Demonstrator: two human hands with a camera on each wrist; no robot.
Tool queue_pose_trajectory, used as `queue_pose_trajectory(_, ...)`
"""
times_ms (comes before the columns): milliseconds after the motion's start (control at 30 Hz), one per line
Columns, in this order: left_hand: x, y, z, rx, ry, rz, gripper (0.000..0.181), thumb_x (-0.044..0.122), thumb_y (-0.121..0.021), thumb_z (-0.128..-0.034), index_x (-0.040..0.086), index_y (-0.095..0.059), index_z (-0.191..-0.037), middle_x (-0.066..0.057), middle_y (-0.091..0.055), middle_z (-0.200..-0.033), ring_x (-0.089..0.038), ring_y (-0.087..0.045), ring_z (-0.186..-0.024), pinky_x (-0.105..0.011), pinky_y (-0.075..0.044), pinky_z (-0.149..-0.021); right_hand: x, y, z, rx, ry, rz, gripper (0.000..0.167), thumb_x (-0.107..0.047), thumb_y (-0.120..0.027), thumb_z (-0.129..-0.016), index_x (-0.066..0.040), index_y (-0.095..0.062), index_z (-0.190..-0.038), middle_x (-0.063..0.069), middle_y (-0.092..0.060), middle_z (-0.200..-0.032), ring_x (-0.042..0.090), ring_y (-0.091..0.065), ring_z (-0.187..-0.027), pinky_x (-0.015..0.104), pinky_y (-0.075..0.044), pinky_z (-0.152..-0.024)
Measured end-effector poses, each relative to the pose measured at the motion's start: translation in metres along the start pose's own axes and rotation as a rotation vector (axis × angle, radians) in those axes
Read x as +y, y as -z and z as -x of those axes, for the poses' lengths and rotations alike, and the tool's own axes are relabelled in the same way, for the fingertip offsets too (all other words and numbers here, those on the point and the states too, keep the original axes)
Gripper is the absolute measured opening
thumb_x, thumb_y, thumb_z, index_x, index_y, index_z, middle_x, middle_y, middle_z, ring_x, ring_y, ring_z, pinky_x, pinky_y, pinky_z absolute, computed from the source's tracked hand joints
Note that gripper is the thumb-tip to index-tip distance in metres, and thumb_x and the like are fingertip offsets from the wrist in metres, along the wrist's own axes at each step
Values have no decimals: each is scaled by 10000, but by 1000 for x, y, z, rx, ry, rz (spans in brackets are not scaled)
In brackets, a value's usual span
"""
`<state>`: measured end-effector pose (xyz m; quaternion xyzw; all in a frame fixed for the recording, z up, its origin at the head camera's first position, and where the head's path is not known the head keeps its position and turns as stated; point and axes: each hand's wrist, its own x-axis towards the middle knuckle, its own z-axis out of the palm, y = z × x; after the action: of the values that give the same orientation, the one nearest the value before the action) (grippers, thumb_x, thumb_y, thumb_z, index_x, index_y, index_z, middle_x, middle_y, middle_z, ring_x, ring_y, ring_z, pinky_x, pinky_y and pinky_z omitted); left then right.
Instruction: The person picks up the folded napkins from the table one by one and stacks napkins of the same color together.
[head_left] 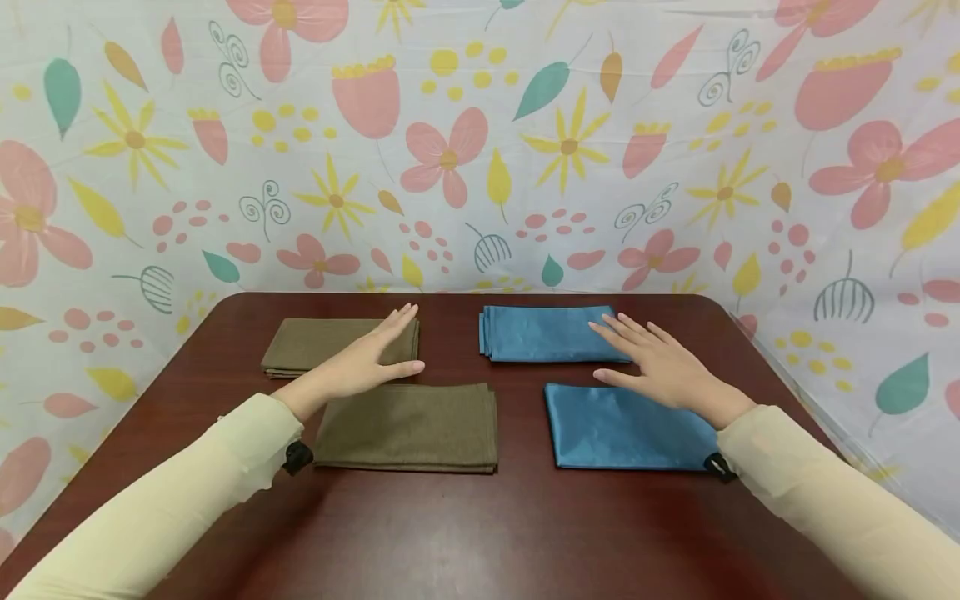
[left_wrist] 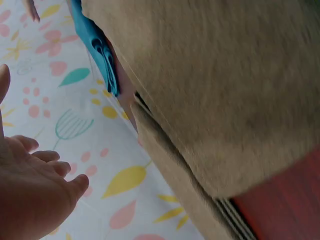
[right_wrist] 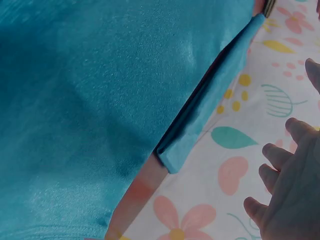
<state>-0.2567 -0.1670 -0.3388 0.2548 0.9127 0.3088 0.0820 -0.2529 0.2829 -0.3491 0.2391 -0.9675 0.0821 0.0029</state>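
- Near brown cloth (head_left: pixel 408 429): lay flat and folded, front left on the table (head_left: pixel 450 533); it served as landmark for the entries below.
- Far brown cloth (head_left: pixel 322 342): lay folded beyond the landmark and offset to its left. Contact between the two could not be determined.
- Near blue cloth (head_left: pixel 622 433): lay folded to the right of the landmark, bare table between them. Its surface was shiny.
- Far blue cloth (head_left: pixel 540 333): lay folded beyond the landmark and to its right, layered edges showing at its left end.
- Left hand (head_left: pixel 360 362): was above the landmark's far left part; fingers straight, thumb apart from them, nothing held.
- Right hand (head_left: pixel 667 358): was well right of the landmark, over the blue cloths; fingers extended and slightly spread, thumb apart, nothing held.
- Risk, judged: a low sweep of either hand could have dragged a top layer and opened a fold; the shiny blue fabric appeared likelier to slide.
- Risk, judged: the loose sleeves (head_left: pixel 165 500) could have caught a cloth edge if the forearms dropped, the left one beside the landmark especially.
- Patterned sheet (head_left: pixel 450 83): hung beyond the landmark, behind the table.
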Motion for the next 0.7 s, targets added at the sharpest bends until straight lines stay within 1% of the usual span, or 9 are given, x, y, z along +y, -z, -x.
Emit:
queue_pose_trajectory(133, 7, -5, 0, -7, 15, 73, 914, 567, -604, -897, 377, 6, -1551, 96, 0, -1633, -195, -30, -1514, -555, -167, -1201, 2, 2, 3, 2, -8, -17, 817, -619, -520, -920, -284, -157, -1570, 88, -133, -1633, 315, -70, -1509, 589, -54, -1197)
queue_pose_trajectory(233, 13, -8, 0, -7, 22, 129, 921, 553, -624, -890, 385, -4, -1550, 74, -49, -1637, -222, -85, -1510, -572, -200, -1186, 4, 3, 5, 8, -11, -29, 824, -588, -549, -920, -268, -159, -1571, 104, -143, -1630, 335, -85, -1504, 589, -76, -1196)
queue_pose_trajectory(333, 20, -12, -2, -7, 3, 214, 915, 495, -641, -904, 347, -21, -1560, 53, -90, -1636, -240, -114, -1507, -573, -210, -1182, 6, 5, 8, 14, -19, -42, 835, -570, -568, -917, -242, -166, -1571, 128, -161, -1622, 357, -103, -1497, 592, -102, -1191)
queue_pose_trajectory(400, 24, -15, -3, -16, -17, 272, 910, 452, -644, -916, 298, -31, -1570, 30, -110, -1636, -248, -124, -1505, -558, -207, -1189, 8, 6, 11, 18, -30, -54, 843, -575, -570, -914, -229, -172, -1571, 141, -173, -1617, 366, -115, -1493, 596, -112, -1188)
queue_pose_trajectory(467, 29, -18, -4, -31, -20, 330, 905, 418, -649, -923, 265, -38, -1574, 15, -114, -1637, -256, -133, -1503, -540, -195, -1199, 9, 6, 14, 25, -40, -64, 844, -568, -578, -912, -218, -180, -1570, 155, -189, -1611, 376, -132, -1487, 599, -125, -1183)
queue_pose_trajectory(567, 33, -21, -5, -44, 0, 394, 903, 396, -652, -927, 230, -47, -1576, 2, -120, -1636, -250, -118, -1507, -508, -172, -1214, 10, 7, 17, 37, -54, -78, 848, -576, -580, -907, -206, -198, -1567, 168, -210, -1601, 385, -153, -1480, 609, -143, -1174)
queue_pose_trajectory(700, 35, -27, -5, -52, 45, 484, 907, 363, -663, -925, 212, -51, -1577, 2, -124, -1636, -227, -100, -1511, -468, -158, -1225, 12, 7, 22, 52, -65, -77, 845, -588, -581, -900, -189, -233, -1559, 176, -241, -1589, 401, -193, -1463, 644, -184, -1142)
